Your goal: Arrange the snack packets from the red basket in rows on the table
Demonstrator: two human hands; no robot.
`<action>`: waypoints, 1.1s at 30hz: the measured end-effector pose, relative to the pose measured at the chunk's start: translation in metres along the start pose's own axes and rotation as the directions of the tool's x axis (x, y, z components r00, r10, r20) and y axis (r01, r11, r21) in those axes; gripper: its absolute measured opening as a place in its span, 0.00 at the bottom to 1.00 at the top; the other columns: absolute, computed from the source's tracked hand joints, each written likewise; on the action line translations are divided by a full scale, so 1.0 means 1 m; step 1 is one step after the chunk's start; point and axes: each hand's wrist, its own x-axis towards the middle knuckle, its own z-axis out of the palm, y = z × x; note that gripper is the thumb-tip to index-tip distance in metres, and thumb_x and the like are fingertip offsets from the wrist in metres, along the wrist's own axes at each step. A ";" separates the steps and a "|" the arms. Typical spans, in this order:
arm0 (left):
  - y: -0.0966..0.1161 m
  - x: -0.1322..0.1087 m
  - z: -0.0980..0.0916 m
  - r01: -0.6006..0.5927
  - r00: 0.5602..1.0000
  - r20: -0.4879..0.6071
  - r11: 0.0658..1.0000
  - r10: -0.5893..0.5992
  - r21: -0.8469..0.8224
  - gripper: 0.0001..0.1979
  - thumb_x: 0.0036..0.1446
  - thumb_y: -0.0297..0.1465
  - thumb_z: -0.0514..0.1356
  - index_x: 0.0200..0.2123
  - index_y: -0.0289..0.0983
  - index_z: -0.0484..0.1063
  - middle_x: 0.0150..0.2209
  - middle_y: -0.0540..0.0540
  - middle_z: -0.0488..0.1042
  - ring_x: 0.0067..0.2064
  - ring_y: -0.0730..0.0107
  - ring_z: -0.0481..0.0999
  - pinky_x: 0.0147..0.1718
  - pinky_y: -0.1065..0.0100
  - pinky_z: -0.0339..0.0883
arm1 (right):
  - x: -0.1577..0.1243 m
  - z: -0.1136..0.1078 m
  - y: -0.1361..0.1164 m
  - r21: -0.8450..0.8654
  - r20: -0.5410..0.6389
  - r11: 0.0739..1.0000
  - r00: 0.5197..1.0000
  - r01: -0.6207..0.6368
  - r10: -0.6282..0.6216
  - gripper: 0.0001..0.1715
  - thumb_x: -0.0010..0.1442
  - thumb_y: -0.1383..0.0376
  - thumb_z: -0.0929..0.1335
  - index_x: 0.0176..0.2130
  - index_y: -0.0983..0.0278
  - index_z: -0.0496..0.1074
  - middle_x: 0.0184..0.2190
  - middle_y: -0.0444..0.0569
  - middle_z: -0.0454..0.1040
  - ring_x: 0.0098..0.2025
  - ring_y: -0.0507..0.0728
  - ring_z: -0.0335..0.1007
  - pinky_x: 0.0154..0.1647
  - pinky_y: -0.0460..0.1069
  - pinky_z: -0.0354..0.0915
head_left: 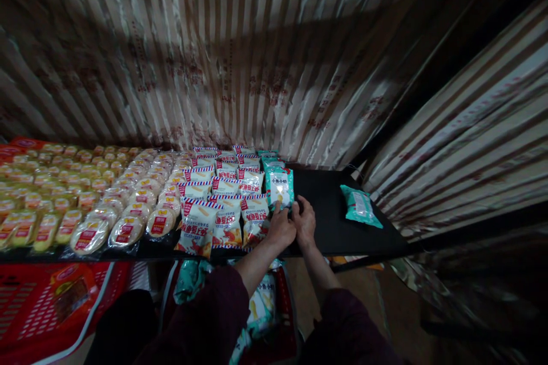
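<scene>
A teal-and-white snack bag (280, 182) leans at the front of a short row of like teal bags (269, 155) on the black shelf. My left hand (281, 229) is closed at its lower edge, with a finger against the front. Close beside it, my right hand (305, 222) curls its fingers at the bag's lower right corner. Just left of my hands stand rows of white snack bags (256, 217) with red print and striped edges. Another teal bag (361, 206) lies by itself toward the shelf's right end.
Round wrapped pastries (128, 231) and yellow wrapped cakes (45, 234) fill the left of the black shelf (319, 194). Below are a red basket (25, 296) holding an orange packet (72, 293), and another basket with teal bags (262, 302). Striped plastic sheeting (257, 57) hangs behind.
</scene>
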 end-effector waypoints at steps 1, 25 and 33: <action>0.001 -0.001 0.001 -0.022 1.000 -0.017 1.000 0.022 -0.003 0.19 0.56 0.22 0.51 0.50 0.31 0.69 0.65 0.37 0.56 0.67 0.62 0.51 0.64 0.64 0.50 | -0.002 -0.002 -0.002 0.004 -0.001 1.000 1.000 0.004 -0.004 0.35 0.56 0.49 0.58 0.49 0.71 0.70 0.48 0.64 0.72 0.51 0.66 0.67 0.54 0.61 0.61; -0.088 -0.126 -0.016 -0.235 0.922 -0.146 0.820 0.357 0.522 0.29 0.50 0.15 0.48 0.58 0.23 0.60 0.66 0.29 0.48 0.68 0.53 0.39 0.63 0.51 0.52 | -0.109 0.004 -0.065 0.086 0.251 0.996 0.968 -0.009 -0.012 0.38 0.58 0.50 0.59 0.60 0.71 0.59 0.53 0.63 0.70 0.53 0.66 0.67 0.54 0.61 0.62; -0.082 -0.113 -0.020 -0.227 0.944 -0.125 0.875 0.305 0.428 0.30 0.50 0.13 0.46 0.59 0.24 0.59 0.66 0.29 0.46 0.68 0.55 0.36 0.64 0.49 0.48 | -0.109 0.009 -0.064 0.226 0.167 0.970 0.984 -0.093 0.056 0.39 0.57 0.54 0.59 0.63 0.70 0.53 0.47 0.60 0.73 0.46 0.63 0.72 0.49 0.58 0.66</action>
